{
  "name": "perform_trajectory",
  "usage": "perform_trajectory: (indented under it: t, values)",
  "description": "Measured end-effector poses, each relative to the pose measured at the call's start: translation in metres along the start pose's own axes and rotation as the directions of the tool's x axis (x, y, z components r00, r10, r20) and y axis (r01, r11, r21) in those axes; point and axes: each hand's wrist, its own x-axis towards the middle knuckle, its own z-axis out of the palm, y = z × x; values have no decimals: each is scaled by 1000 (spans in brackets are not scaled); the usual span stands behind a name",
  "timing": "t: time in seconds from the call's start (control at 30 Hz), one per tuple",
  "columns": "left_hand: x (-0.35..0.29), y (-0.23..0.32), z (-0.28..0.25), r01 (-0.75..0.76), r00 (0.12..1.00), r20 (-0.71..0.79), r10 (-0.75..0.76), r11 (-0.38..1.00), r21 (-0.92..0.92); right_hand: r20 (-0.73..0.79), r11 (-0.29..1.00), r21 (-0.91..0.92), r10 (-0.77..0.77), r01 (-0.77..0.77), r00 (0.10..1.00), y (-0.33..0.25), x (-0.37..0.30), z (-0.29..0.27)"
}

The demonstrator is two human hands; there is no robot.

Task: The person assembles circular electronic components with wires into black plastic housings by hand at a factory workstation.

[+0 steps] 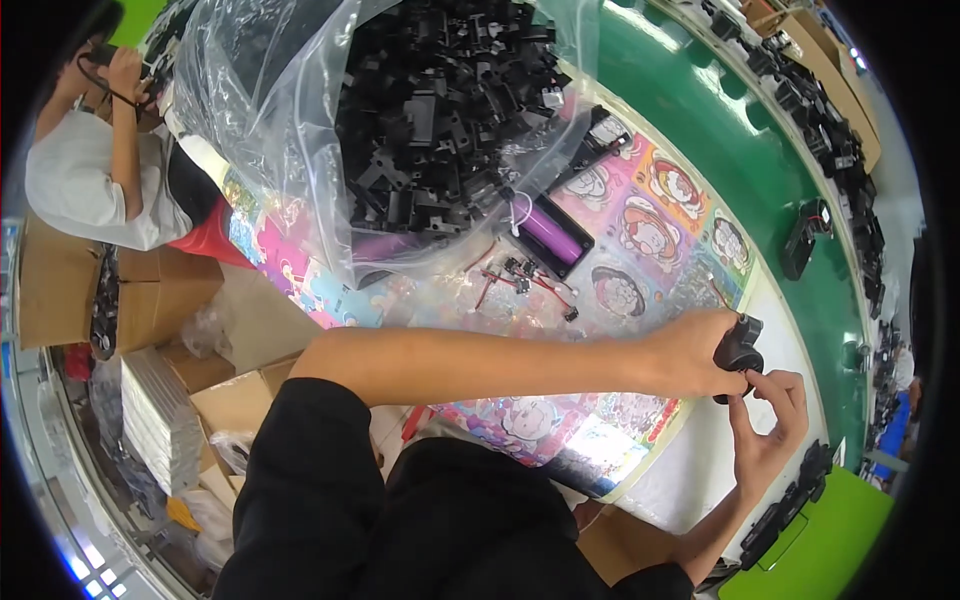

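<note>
At the right of the frame, the left hand [695, 352] is closed around a small black rounded plastic part [740, 352], which sits at its fingertips. Just below it the right hand [768, 420] is loosely curled, its thumb and forefinger pinched at the part's lower edge. Both hands hover over the edge of a colourful cartoon-printed mat [640, 225]. A clear plastic bag of black plastic pieces [420, 110] fills the upper centre, with a purple cylindrical battery pack [550, 232] just below it.
</note>
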Motion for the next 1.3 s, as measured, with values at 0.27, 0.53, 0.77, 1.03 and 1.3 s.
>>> perform_trajectory:
  t: [0.27, 0.53, 0.77, 1.03, 1.3]
  values:
    - [6, 14, -13, 93, 993, -61, -102, 986, -137, 209, 989, -147, 30, 1, 978, -35, 53, -6]
    - [24, -4, -1, -145, 989, -109, 98, 761, -632, 318, 913, 382, -272, 140, 908, -117, 136, 76]
    - [23, -6, 0, -78, 995, -7, 101, 722, -688, 235, 857, 403, -436, 321, 869, -152, 183, 151]
    - [6, 12, -18, 59, 998, 31, -49, 861, -504, 359, 815, 579, -265, 10, 895, -156, 189, 149]
    - [17, -14, -3, -198, 979, -125, 162, 903, -381, 478, 534, 774, -138, -341, 868, -142, 179, 121]
